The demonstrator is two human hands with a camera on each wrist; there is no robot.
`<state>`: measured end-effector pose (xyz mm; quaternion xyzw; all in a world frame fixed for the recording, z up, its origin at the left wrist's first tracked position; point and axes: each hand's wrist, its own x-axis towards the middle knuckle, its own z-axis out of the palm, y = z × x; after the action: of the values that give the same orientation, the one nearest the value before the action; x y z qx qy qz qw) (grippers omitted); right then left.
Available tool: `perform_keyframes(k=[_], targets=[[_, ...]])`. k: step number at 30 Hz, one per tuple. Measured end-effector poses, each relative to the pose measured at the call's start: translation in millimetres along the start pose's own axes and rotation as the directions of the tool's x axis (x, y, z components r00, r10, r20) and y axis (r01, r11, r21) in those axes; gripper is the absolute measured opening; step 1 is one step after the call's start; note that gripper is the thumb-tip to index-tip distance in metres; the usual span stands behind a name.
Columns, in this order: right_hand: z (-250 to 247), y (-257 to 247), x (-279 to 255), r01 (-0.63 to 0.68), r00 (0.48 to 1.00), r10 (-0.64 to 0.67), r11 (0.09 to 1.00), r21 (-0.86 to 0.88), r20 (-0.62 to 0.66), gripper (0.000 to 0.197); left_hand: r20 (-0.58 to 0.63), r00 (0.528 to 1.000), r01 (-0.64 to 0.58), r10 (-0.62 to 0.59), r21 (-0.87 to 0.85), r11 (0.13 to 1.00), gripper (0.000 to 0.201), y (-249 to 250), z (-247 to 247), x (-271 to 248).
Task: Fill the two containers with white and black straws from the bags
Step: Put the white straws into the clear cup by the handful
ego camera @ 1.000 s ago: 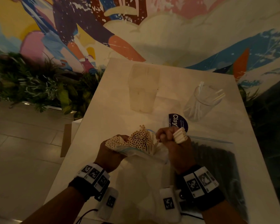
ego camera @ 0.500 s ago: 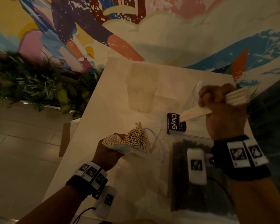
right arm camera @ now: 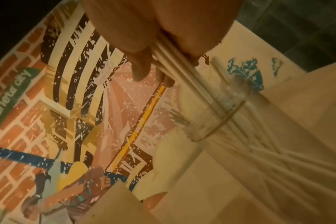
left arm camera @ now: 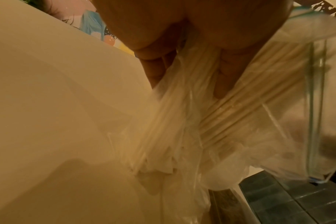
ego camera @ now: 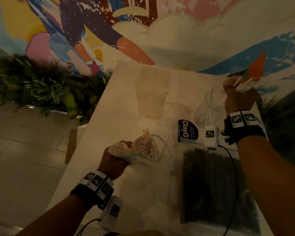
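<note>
With the left hand (ego camera: pixel 115 161) gripping the bag of white straws (ego camera: pixel 144 147) on the table (ego camera: pixel 119 106), the right hand (ego camera: pixel 238 97), clenched around a small bundle (ego camera: pixel 243 85), should probably aim all tips inside the clear jar (right arm camera: pixel 217 115) before releasing.

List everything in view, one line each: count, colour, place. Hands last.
Table: one, white, centre.
White-straw bag: one, clear, near table edge, mouth gripped by the left hand; straws stick out.
Black-straw bag: one, clear, lying flat, near right.
Jar: one, clear glass, far right of table, some white straws inside.
Frosted container: one, pale, far centre; contents unclear.
Held straws: a handful, white, above the jar.
Label: one, purple, beside the jar.
Mural: one, multicoloured, back wall.
Plants: green, left of table.
Left hand: grips white-straw bag.
Right hand: grips held straws.
</note>
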<state>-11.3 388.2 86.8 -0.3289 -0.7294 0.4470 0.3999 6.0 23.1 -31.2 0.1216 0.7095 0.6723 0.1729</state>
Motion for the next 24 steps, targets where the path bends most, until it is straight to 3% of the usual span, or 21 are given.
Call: perform_keyframes(k=[2, 4, 7, 9, 11, 15, 18, 20, 24], targets=[[0, 12, 5, 0.034, 0.999, -0.033, 0.986, -0.165, 0.011, 0.013, -0.001, 1.0, -0.019, 0.019, 0.027, 0.999, 0.038, -1, -2, -1], [0, 22, 12, -0.001, 0.998, -0.012, 0.976, -0.217, -0.059, 0.038, -0.019, 1.0, -0.011, 0.011, 0.018, 1.0, 0.038, -5, -4, 0], [-1, 38, 20, -0.123, 0.99, 0.138, 0.896, -0.426, 0.006, 0.073, -0.005, 1.0, -0.021, 0.021, 0.026, 0.999, 0.039, -4, -2, 0], [-2, 41, 18, -0.178, 0.963, 0.263, 0.786, -0.592, 0.06, 0.07, -0.005, 1.0, -0.012, 0.013, 0.017, 1.0, 0.041, -2, -2, 0], [-4, 39, 15, -0.12, 0.975, 0.207, 0.797, -0.592, 0.081, 0.066, -0.003, 1.0, -0.02, 0.02, 0.02, 1.0, 0.04, -3, -3, 1], [-3, 44, 10, 0.094, 0.996, -0.085, 0.88, -0.465, 0.041, 0.062, 0.011, 1.0, -0.026, 0.026, 0.051, 0.998, 0.04, -2, -1, 0], [1, 54, 6, 0.23, 0.951, -0.021, 0.711, -0.665, 0.308, 0.051, -0.002, 0.999, -0.035, 0.035, 0.055, 0.998, 0.04, 1, 0, -1], [1, 56, 6, 0.258, 0.933, 0.029, 0.639, -0.724, 0.358, 0.056, -0.014, 0.999, -0.028, 0.029, 0.059, 0.998, 0.039, 0, -1, -1], [-2, 36, -2, 0.292, 0.953, -0.167, 0.735, -0.612, 0.254, 0.061, 0.003, 0.999, -0.039, 0.039, 0.101, 0.994, 0.045, 3, 0, -3]])
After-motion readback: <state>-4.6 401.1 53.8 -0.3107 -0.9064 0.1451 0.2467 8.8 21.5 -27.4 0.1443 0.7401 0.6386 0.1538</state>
